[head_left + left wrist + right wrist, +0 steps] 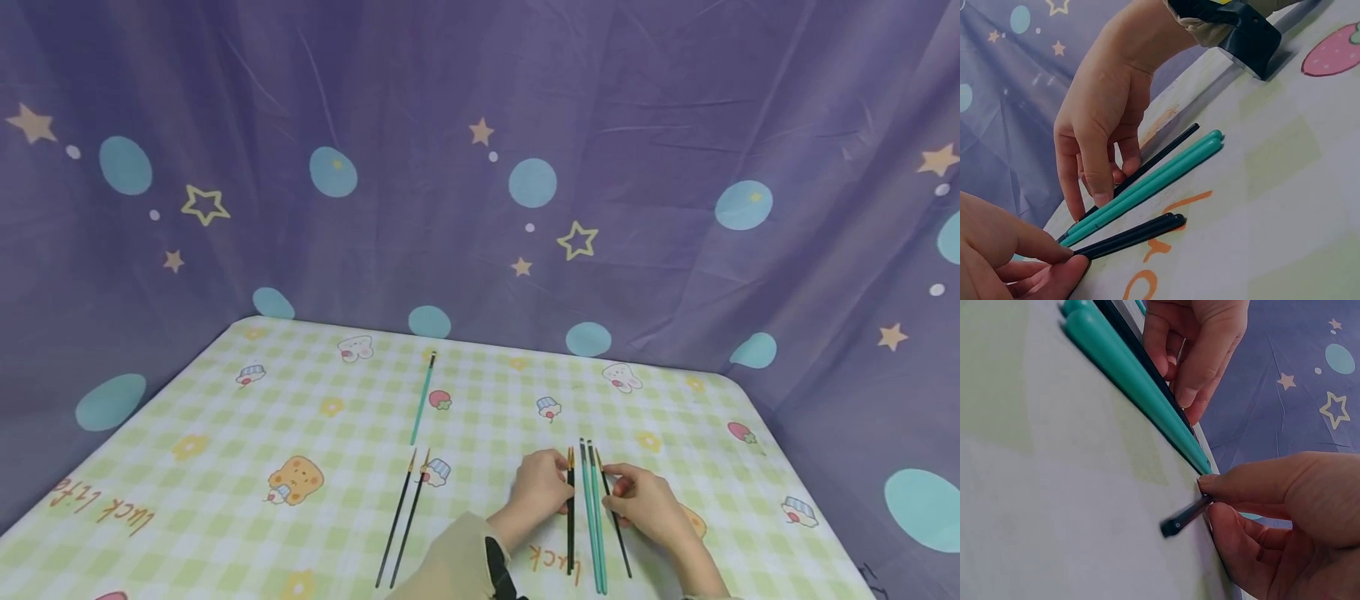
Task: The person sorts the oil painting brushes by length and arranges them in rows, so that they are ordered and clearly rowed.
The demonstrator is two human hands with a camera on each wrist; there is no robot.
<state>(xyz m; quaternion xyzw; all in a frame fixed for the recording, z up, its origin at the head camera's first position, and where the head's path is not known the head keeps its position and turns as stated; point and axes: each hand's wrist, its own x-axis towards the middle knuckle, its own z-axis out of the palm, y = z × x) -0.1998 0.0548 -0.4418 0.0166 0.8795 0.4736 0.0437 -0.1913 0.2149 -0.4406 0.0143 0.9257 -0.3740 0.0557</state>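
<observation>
Near the front right of the table, my left hand (543, 483) pinches a pair of black-handled paintbrushes (571, 533) lying side by side, pointed bristles away from me. To the right, my right hand (648, 504) holds a single black paintbrush (622, 546) between thumb and fingers; it slants on the cloth. Between the hands lie two teal paintbrushes (597, 533), close together. In the left wrist view, the handle ends of the black pair (1138, 234) stick out past my left fingertips. The right wrist view has the single black brush's end (1185, 515) jutting from my right thumb and fingers.
Farther left, two more black paintbrushes (396, 517) lie roughly parallel. Behind them is another teal paintbrush (422, 400). A green-and-white checked tablecloth (262, 425) with printed pictures covers the table. A purple curtain (420, 250) hangs behind and at both sides.
</observation>
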